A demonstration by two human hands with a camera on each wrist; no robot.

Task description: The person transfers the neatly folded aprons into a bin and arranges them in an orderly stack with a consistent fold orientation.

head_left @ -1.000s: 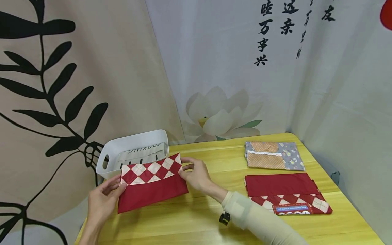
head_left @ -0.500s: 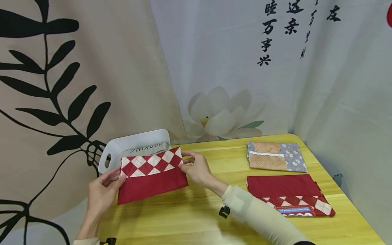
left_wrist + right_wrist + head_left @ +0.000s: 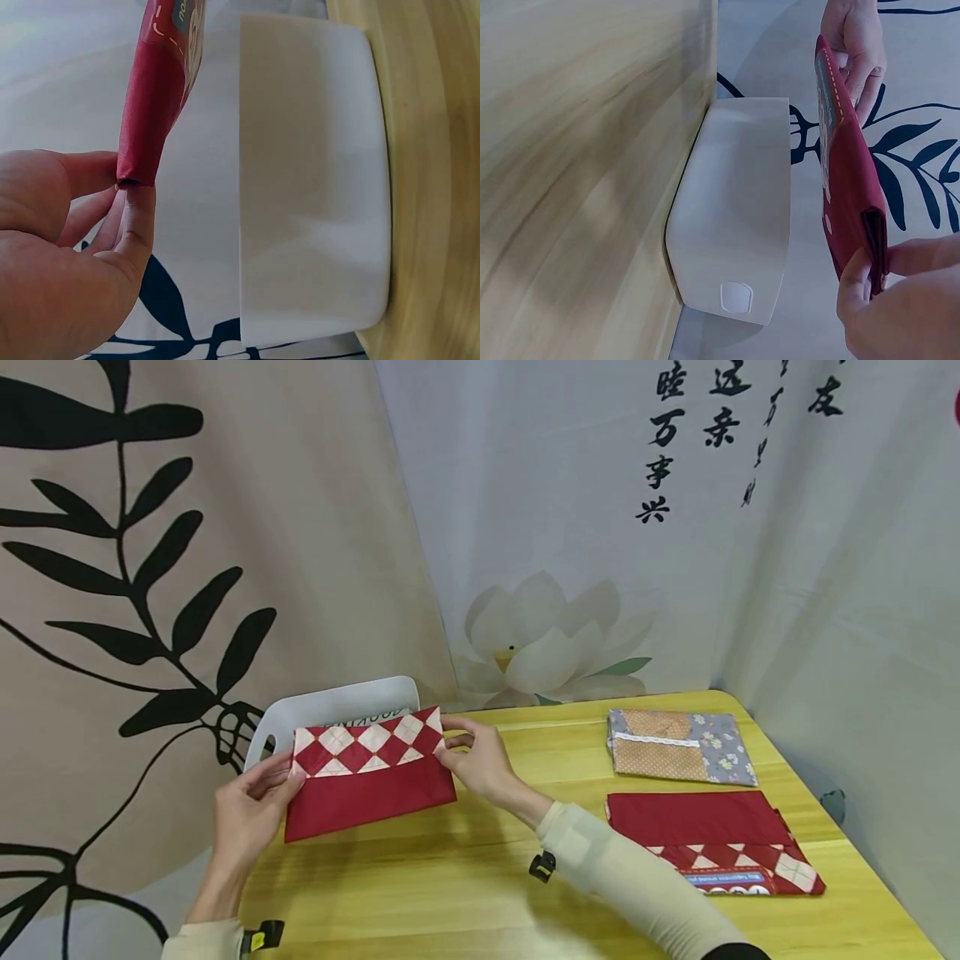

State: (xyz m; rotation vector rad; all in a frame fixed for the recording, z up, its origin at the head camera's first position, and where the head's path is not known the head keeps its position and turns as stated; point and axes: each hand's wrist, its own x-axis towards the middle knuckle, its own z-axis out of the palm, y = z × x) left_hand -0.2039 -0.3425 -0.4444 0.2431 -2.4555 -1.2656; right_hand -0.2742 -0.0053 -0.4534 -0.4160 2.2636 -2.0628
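Note:
A folded red cloth (image 3: 371,795) with a red-and-white diamond band along its top is held up between both hands. My left hand (image 3: 251,806) pinches its left end, thumb on the near face. At the opposite end my right hand (image 3: 480,764) pinches the upper corner. In the left wrist view the cloth (image 3: 150,112) stands on edge, higher than the white basket (image 3: 315,180). The right wrist view shows its folded layers at the end between thumb and fingers. From the head, the cloth overlaps the basket (image 3: 348,695) and hides most of the lettered grey cloth (image 3: 360,722) inside.
On the right of the yellow wooden table (image 3: 420,893) lies a second folded red cloth (image 3: 690,818) with diamond trim and a blue label. Behind it is a folded patchwork cloth (image 3: 678,745), tan and grey floral. Printed curtains (image 3: 555,527) hang close behind the table.
Both hands have raised the folded red cloth in the head view, and it now covers more of the basket. The head view has shifted slightly. The cloths on the right lie as before.

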